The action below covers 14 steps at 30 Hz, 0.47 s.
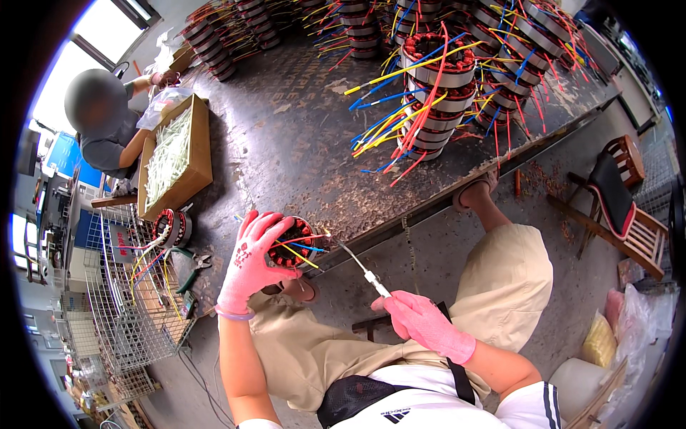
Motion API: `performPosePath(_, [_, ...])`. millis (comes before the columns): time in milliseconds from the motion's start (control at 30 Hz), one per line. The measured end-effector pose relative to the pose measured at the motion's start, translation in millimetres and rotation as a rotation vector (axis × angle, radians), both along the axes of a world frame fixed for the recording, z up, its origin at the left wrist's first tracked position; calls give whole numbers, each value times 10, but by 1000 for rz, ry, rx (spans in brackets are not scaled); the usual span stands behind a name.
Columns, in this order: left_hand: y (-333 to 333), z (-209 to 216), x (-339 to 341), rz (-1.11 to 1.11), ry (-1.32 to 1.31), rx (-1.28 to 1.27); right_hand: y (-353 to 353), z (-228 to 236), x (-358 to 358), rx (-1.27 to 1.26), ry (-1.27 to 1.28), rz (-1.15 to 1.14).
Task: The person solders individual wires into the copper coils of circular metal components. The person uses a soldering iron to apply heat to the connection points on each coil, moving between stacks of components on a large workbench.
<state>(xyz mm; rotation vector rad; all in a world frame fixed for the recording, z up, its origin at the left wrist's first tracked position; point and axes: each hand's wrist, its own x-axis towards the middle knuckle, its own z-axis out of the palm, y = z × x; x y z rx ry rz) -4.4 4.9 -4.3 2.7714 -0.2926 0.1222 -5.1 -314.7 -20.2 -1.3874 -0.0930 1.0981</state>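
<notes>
My left hand (250, 261), in a pink glove, is wrapped round the side of a motor stator (304, 234) at the table's near edge. The stator has red windings, with yellow, blue and red leads sticking out to the right. My right hand (429, 325), also gloved in pink, is closed round a slim white-handled tool (379, 284) with a long thin metal shaft. Its shaft points up and left, and its tip is close to the lead ends beside the stator. From this view I cannot tell whether the tip touches them.
Stacked stators (439, 107) with loose coloured leads stand along the far side of the table (286, 143). A cardboard box (200, 154) of white tubes lies left, beside another person (107, 136). Another stator (171, 229) and green-handled pliers (194, 270) are nearer. A wooden chair (622, 207) stands right.
</notes>
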Motion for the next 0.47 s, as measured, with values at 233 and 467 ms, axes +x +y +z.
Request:
performPosePath(233, [0,8,-9,9,12,-2,0,28,10,-13,-63,32])
performPosePath(467, [-4,8,-2,8,17,1,-18,-21,2,-3,-30,28])
